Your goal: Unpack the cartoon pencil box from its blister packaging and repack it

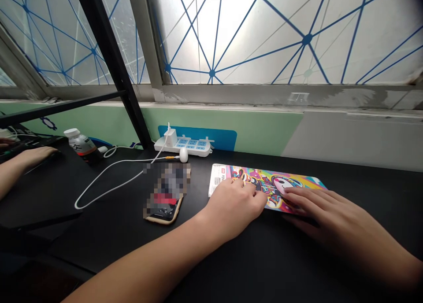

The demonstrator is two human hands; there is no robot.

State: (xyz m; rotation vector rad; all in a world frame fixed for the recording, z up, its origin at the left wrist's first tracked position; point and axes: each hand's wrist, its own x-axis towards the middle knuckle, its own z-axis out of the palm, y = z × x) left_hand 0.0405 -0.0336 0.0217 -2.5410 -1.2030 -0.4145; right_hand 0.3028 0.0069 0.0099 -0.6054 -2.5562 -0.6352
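A flat, oblong case (274, 201) with a bright cartoon print lies on the black desk, a white label at its left end. My left hand (236, 206) is closed on the left half of the case, its fingers curled over the top and the thumb by the near edge. Over the right part reaches my right hand (333, 215), fingers along the printed top and thumb low at the near edge, slightly blurred. Both hands cover parts of the print.
Left of the case lies a phone (165, 210) with a blurred-out screen. Behind it is a white power strip (194, 149) with a charger (170, 137) and cable (109, 162). Farther left are a bottle (82, 145), a black frame post (109, 60) and another person's hand (38, 157).
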